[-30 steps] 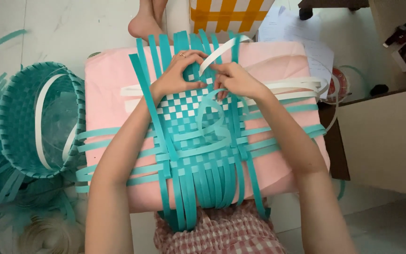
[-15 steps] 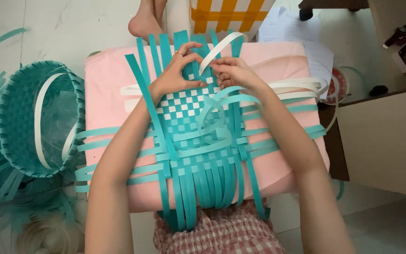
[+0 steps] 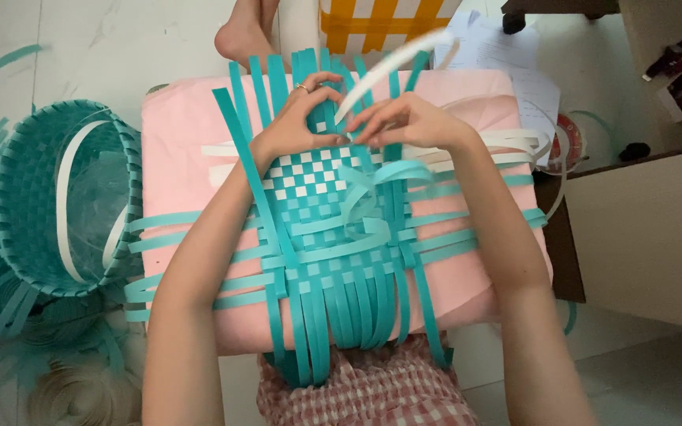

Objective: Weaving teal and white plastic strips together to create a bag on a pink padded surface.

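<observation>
- Two hands work at the far edge of one woven mat of teal and white strips, which lies flat on a pink cushion.
- The left hand is curled, fingers pressing down on the weave.
- The right hand pinches one white strip; it is blurred and slants up and away to the right.
- The mat's loose teal ends run mostly toward and away from the person.
- One finished teal basket sits on the floor to the left.

A pink tabletop carries a teal and white woven mat. On the floor stands a teal basket.
</observation>
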